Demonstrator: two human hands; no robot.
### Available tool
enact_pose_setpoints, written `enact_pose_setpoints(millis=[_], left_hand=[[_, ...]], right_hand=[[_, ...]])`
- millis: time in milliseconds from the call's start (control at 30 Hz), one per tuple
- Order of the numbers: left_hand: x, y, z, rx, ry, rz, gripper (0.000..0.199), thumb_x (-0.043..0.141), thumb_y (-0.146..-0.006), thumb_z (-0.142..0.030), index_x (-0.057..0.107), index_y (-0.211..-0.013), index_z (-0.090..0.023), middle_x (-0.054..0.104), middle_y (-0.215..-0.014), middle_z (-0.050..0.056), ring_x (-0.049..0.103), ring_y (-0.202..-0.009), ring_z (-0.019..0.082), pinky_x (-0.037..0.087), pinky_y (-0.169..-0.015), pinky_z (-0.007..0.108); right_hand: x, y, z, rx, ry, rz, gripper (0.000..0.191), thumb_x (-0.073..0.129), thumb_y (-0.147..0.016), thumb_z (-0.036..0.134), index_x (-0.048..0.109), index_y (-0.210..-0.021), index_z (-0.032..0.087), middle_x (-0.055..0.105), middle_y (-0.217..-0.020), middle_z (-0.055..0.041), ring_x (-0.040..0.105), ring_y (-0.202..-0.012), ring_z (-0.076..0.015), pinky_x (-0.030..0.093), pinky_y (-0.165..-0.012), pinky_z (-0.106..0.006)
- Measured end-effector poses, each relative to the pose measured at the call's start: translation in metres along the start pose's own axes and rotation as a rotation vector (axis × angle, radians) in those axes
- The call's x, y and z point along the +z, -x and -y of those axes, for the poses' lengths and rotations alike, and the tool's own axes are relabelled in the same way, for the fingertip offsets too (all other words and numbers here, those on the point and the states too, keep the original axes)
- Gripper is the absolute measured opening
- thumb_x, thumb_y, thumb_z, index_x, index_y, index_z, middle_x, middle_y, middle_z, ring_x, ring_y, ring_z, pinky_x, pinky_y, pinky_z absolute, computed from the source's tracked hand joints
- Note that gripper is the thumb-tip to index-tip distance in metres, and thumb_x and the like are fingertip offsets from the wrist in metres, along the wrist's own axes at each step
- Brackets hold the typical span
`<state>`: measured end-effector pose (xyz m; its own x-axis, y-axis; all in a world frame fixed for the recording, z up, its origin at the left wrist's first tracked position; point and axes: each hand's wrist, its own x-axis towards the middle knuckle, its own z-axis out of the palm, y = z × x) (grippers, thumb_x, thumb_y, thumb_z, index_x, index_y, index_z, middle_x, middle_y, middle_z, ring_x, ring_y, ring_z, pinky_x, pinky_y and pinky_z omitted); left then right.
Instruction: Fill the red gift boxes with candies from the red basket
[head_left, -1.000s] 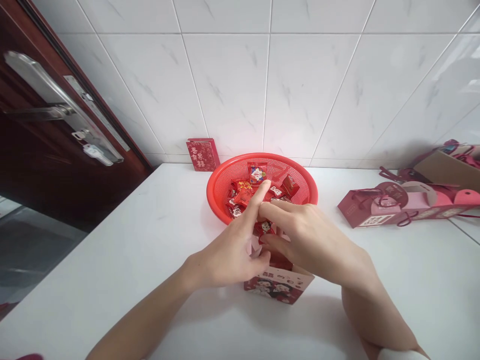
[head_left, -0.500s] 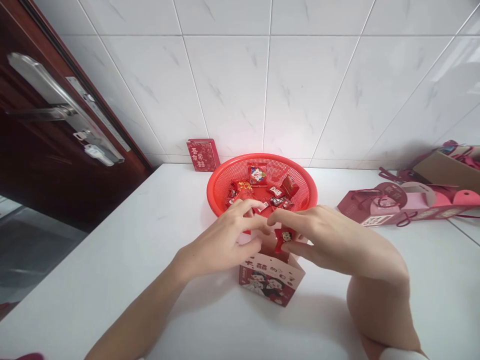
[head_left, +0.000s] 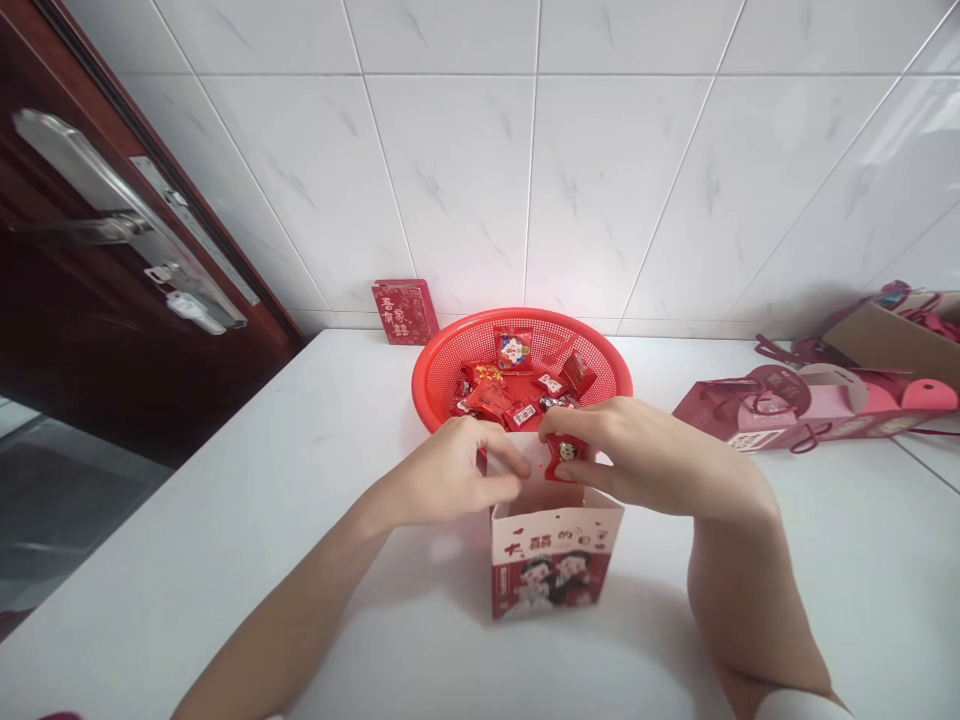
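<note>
My right hand (head_left: 630, 450) pinches a small red-wrapped candy (head_left: 565, 455) above the mouth of an open paper gift box (head_left: 551, 570). The box is white at the top and red below, with a cartoon couple and Chinese characters on its front. At the box's upper left edge, my left hand (head_left: 469, 475) has its fingers curled around the side, thumb towards me; the far fingers are partly hidden. Just behind stands a red plastic basket (head_left: 615, 365) with several wrapped candies (head_left: 514, 350) in it.
A small red box (head_left: 405, 312) leans near the tiled wall. To the right lie several dark pink gift boxes (head_left: 780, 400) with ribbons, and a cardboard carton (head_left: 870, 335). On the left is a dark door (head_left: 60, 290) with a metal handle, beyond the edge of the white table (head_left: 285, 430).
The box has turned and shifted slightly right, its front now facing me more. My right hand has lifted the candy a little. My left hand has moved slightly left.
</note>
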<state>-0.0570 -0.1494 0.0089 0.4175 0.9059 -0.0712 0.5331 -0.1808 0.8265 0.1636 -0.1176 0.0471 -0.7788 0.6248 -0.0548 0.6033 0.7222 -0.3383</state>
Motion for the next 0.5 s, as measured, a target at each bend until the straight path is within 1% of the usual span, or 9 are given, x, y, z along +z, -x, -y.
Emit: enact_pose_setpoints(millis=[133,233,300,367,433,500], left_hand=[[-0.005,-0.005,0.006,0.009,0.177,0.097,0.032,0.053,-0.07,-0.011,0.081,-0.085,-0.016,0.075,-0.081,0.002,0.063,-0.073,0.015,0.05,-0.066,0.025],[-0.005,-0.006,0.008,-0.013,0.151,0.108,0.034,0.053,-0.069,-0.011,0.081,-0.088,-0.015,0.074,-0.079,0.002,0.062,-0.071,0.015,0.049,-0.064,0.024],[-0.005,-0.005,0.006,-0.005,0.104,0.105,0.037,0.055,-0.068,-0.011,0.082,-0.092,-0.016,0.076,-0.085,0.003,0.064,-0.073,0.016,0.051,-0.066,0.026],[-0.004,-0.001,0.002,0.035,0.06,0.089,0.039,0.056,-0.069,-0.011,0.082,-0.097,-0.018,0.078,-0.096,0.003,0.068,-0.083,0.019,0.054,-0.074,0.029],[-0.002,0.004,-0.003,0.1,0.005,0.062,0.041,0.058,-0.07,-0.01,0.081,-0.103,-0.021,0.078,-0.106,0.003,0.069,-0.096,0.022,0.056,-0.085,0.033],[0.001,0.01,-0.008,0.177,-0.07,0.031,0.041,0.059,-0.073,-0.009,0.079,-0.106,-0.022,0.078,-0.107,0.003,0.069,-0.1,0.023,0.055,-0.092,0.035]], right_hand=[[-0.001,0.0,-0.002,-0.079,-0.089,-0.03,0.004,0.06,-0.096,0.015,0.062,-0.096,0.019,0.066,-0.072,0.0024,0.052,-0.057,-0.011,0.028,-0.054,-0.027],[-0.001,-0.001,-0.003,-0.065,-0.077,-0.014,0.007,0.059,-0.094,0.013,0.062,-0.094,0.019,0.062,-0.067,0.0038,0.049,-0.054,-0.0104,0.025,-0.052,-0.027],[0.0,-0.002,-0.003,-0.064,-0.077,0.011,0.008,0.059,-0.094,0.012,0.061,-0.092,0.019,0.06,-0.065,0.0046,0.047,-0.053,-0.0102,0.025,-0.051,-0.026],[0.0,-0.001,-0.004,-0.074,-0.083,0.013,0.01,0.058,-0.095,0.011,0.061,-0.09,0.019,0.061,-0.065,0.0044,0.048,-0.053,-0.0102,0.026,-0.052,-0.026],[0.0,0.002,-0.005,-0.093,-0.084,-0.006,0.011,0.057,-0.094,0.01,0.06,-0.089,0.019,0.063,-0.067,0.0035,0.051,-0.055,-0.0105,0.028,-0.052,-0.026],[-0.001,0.007,-0.005,-0.113,-0.07,-0.025,0.012,0.057,-0.093,0.009,0.061,-0.089,0.019,0.066,-0.07,0.0024,0.053,-0.056,-0.011,0.03,-0.053,-0.025]])
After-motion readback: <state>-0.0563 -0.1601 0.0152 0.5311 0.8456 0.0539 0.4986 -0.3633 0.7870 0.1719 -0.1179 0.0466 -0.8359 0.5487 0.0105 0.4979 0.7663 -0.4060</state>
